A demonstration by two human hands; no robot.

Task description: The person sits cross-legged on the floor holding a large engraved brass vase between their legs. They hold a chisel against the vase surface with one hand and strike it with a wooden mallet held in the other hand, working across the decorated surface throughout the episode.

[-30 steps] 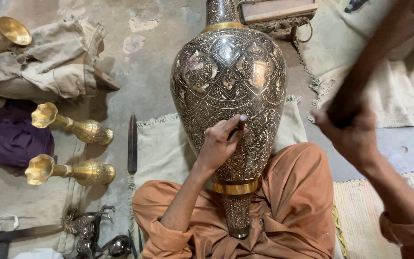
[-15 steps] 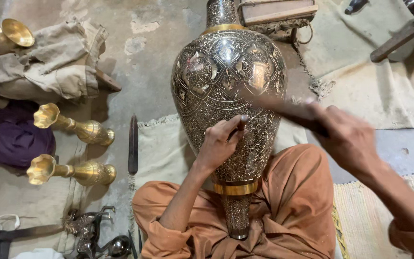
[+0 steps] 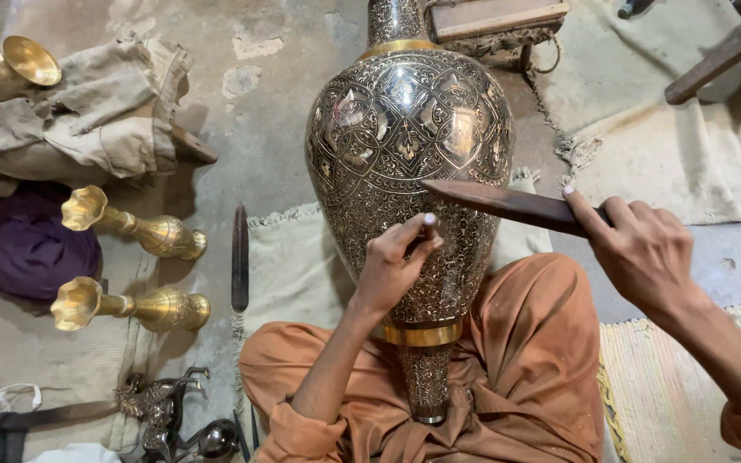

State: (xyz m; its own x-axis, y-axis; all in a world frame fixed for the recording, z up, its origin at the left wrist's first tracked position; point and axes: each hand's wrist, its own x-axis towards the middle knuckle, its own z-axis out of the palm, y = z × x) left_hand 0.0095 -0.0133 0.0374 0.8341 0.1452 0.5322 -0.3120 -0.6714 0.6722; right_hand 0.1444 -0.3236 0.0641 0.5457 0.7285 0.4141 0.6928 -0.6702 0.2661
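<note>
A large engraved brass vase (image 3: 405,154) lies across my lap, its neck pointing away and its foot between my orange-clad knees. My left hand (image 3: 394,266) rests on the vase's belly and pinches a small chisel (image 3: 429,225) against the metal. My right hand (image 3: 638,250) grips a dark wooden mallet stick (image 3: 508,204), held level with its tip just above the chisel's head.
Two brass trumpet-shaped vases (image 3: 130,225) lie on the floor at the left, with a third (image 3: 19,64) on crumpled cloth. A dark file (image 3: 239,257) lies beside the beige mat (image 3: 298,266). A small metal horse figure (image 3: 160,407) stands at bottom left. A wooden box (image 3: 499,19) sits beyond the vase.
My right hand came down from a raised position and brought the wooden stick onto the chisel. The left hand and the vase stayed in place.
</note>
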